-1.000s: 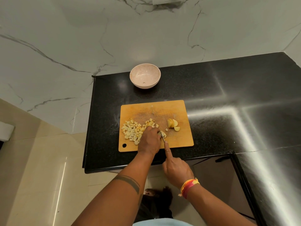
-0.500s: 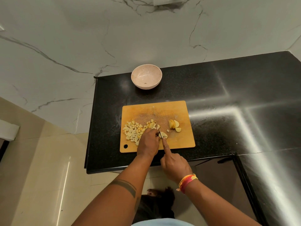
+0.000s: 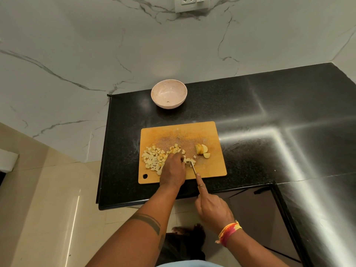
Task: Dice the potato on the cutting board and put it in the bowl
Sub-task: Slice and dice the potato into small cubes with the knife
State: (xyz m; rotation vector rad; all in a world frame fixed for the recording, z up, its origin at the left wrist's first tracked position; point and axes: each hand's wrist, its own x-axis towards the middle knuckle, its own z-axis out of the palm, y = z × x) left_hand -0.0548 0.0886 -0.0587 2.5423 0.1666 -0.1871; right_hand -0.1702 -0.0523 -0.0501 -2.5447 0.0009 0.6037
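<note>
A wooden cutting board lies on the black counter. A heap of pale potato cubes covers its left part, and a few uncut potato slices lie at its right. My left hand is curled over a small potato piece near the board's middle, pinning it down. My right hand grips a knife, forefinger stretched along the blade's back; the blade meets the piece beside my left fingertips. A pale pink bowl stands behind the board with no potato in it.
The black granite counter runs right and bends toward me along the right side. Its left edge drops to a tiled floor. A marble wall with a socket plate rises behind the bowl.
My right hand and the knife have drawn back a little toward me along the board. My left hand stays on the potato piece. The view has tilted up slightly.
</note>
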